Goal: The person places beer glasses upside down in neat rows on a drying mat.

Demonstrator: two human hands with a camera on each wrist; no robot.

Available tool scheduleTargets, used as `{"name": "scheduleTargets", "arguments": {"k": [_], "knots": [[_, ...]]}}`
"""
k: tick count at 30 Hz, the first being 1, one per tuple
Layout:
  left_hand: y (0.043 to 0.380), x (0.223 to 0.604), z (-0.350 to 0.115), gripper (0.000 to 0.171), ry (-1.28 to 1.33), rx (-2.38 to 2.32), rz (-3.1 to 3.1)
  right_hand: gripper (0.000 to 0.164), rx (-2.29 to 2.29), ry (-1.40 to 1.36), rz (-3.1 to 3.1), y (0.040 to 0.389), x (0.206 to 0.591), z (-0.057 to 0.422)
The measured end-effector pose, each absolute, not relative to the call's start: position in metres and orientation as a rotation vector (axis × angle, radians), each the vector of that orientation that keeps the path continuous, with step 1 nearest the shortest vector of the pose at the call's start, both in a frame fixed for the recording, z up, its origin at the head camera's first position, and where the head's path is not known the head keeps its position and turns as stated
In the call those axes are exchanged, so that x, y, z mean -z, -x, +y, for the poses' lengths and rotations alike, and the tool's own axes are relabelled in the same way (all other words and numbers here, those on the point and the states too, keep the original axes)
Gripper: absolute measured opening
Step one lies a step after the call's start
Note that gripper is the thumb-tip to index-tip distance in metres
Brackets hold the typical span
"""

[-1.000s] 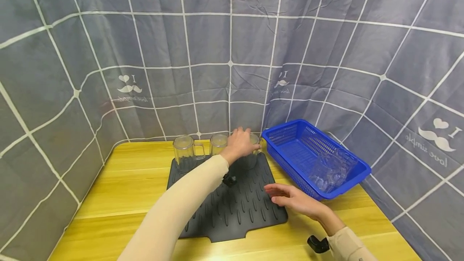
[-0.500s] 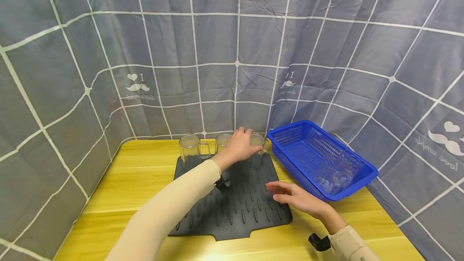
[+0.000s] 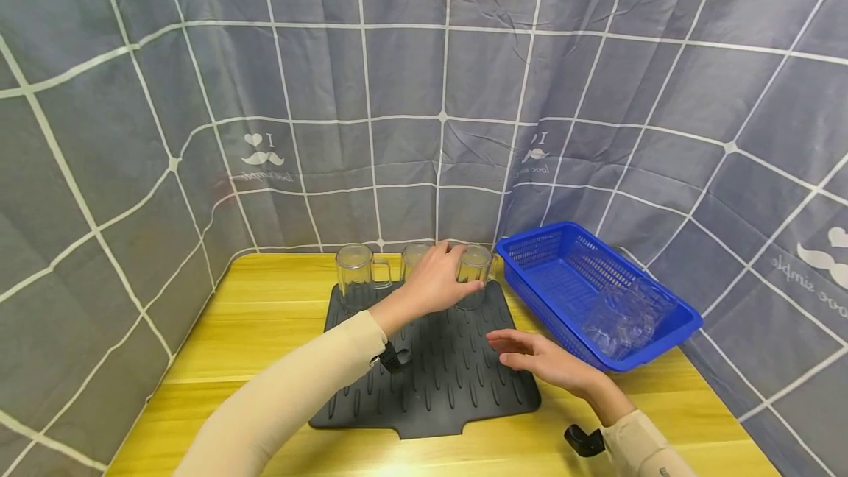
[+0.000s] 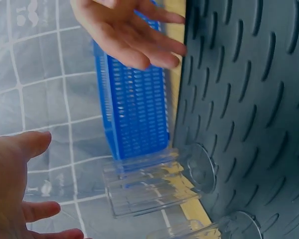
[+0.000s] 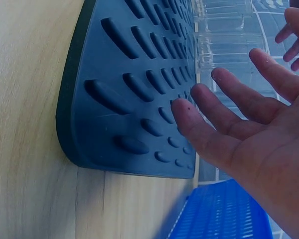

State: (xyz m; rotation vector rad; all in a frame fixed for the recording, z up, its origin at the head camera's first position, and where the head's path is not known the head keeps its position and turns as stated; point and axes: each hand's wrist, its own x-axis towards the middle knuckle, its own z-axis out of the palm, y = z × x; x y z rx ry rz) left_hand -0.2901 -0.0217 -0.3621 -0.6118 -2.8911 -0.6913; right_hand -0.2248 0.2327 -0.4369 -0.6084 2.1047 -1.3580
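Head view: the left hand, fingers spread and empty, hangs near the rightmost of three handled glass mugs on the ribbed black mat; the right hand, fingers loosely apart, holds nothing. Likely a mug-arranging step; next calls for withdrawing clear of the rims.

Grey curtain, mirrored "love simple" lettering, letter "I", white heart, white moustache

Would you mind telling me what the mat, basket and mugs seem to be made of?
The mat looks like matte rubber or silicone, with moulded raised ridges. The basket seems to be smooth plastic: evenly blue, with lattice walls. The mugs are see-through and glossy, so glass or perhaps clear plastic.
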Motion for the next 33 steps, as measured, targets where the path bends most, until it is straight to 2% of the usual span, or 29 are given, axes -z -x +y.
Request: {"name": "scheduleTargets", "arguments": {"k": [20,33], "knots": [[0.239,0.359,-0.063,0.076,0.696,0.867,-2.936,0.048,1.366,0.634,2.105,0.229,0.437,0.231],[0.224,0.378,-0.082,0.074,0.696,0.974,-2.941,0.047,1.356,0.667,2.136,0.233,0.428,0.230]]}}
